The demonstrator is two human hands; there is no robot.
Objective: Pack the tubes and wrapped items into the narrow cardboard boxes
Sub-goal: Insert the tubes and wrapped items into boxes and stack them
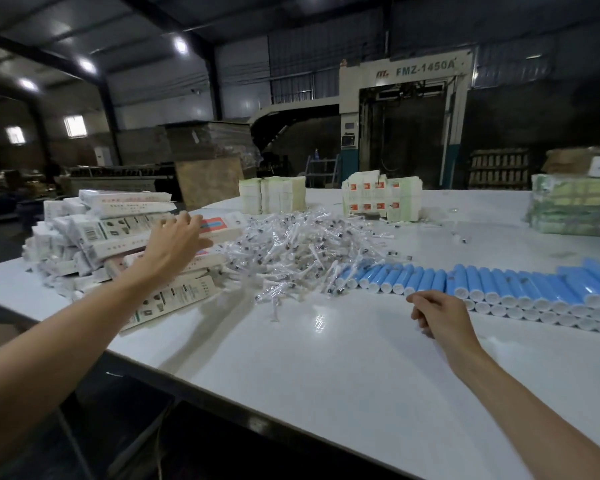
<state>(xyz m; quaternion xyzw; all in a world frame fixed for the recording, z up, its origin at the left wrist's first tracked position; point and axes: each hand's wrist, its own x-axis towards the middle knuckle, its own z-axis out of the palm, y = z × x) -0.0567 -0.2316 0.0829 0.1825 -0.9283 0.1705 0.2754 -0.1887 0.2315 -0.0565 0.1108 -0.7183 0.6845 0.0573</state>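
While left hand (177,240) is open over boxes (118,230) | right hand (437,313) loosely curled, empty | tubes (499,284) lie lengthwise away, caps nearward

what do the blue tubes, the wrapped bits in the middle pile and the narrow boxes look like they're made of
Blue tubes: probably plastic, smooth blue body with a soft sheen, white ends.
Wrapped items: clear plastic film, crinkled and glinting; contents too small to tell.
Narrow boxes: printed white cardboard, mostly matte, flat faces with sharp folded edges.
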